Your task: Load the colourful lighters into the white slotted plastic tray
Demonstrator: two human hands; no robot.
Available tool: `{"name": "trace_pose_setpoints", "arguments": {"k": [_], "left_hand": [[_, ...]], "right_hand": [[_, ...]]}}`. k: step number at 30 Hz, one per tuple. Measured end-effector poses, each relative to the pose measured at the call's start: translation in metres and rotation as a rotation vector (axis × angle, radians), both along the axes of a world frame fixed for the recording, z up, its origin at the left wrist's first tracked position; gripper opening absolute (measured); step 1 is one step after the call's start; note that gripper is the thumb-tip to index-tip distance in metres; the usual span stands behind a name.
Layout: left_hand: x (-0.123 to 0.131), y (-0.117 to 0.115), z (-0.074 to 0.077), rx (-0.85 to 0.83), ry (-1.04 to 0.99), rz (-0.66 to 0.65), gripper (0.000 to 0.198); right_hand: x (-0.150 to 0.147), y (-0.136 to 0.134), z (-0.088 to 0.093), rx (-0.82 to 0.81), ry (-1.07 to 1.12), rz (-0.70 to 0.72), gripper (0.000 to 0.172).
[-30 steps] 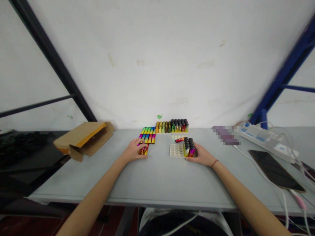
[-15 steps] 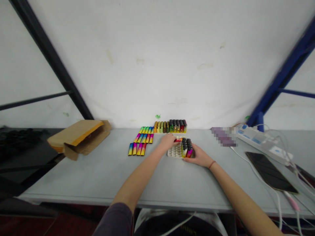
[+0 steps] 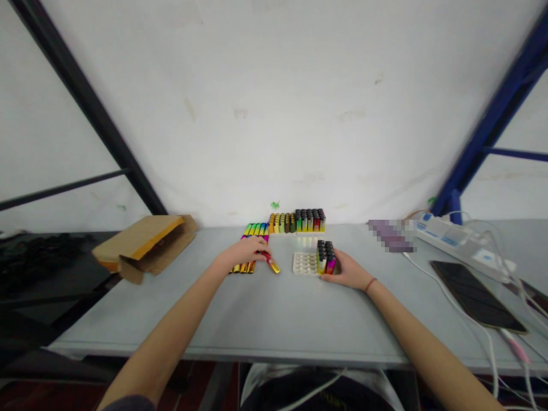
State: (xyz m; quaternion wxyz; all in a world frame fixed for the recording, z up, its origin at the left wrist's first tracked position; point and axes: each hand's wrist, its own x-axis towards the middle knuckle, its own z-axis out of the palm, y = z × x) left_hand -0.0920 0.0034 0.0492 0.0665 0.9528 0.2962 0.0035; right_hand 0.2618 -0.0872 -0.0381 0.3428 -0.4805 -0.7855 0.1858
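One red-and-gold lighter [image 3: 274, 265] is pinched in the fingers of the left hand [image 3: 248, 250], tilted, with its golden end sticking out toward the white tray [image 3: 305, 264]. That hand hovers over, or rests on, the metallic rainbow-coloured pieces [image 3: 257, 229] laid in rows on the grey tabletop [image 3: 282, 319]; which of the two, I cannot tell. The right hand [image 3: 351, 272] curves around the right side of a cluster of black-topped lighters [image 3: 326, 260] standing upright in the right part of the tray. Its thumb lies along the near side and its other fingers are mostly hidden, so I cannot tell whether they are clamped. Round hollows show in the tray's left part. Beyond it, near the wall [image 3: 282, 114], stand a block of black-topped lighters [image 3: 310, 221] and, just beside it, a yellow-to-dark group [image 3: 282, 223]. An open cardboard box [image 3: 145, 237] lies well to the left.
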Motion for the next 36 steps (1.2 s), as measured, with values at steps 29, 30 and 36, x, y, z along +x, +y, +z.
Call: {"name": "trace_pose_setpoints", "arguments": {"k": [29, 30, 36], "left_hand": [[-0.001, -0.084, -0.06, 0.266, -0.107, 0.656, 0.056], [-0.003, -0.08, -0.061, 0.266, -0.102, 0.648, 0.054], [-0.025, -0.059, -0.058, 0.213, -0.085, 0.467, 0.052]], "right_hand": [[0.001, -0.001, 0.001, -0.012, -0.018, 0.01, 0.075], [0.001, -0.002, 0.002, -0.01, -0.019, 0.01, 0.074], [-0.001, -0.002, 0.004, 0.0, -0.02, 0.0, 0.073]]}}
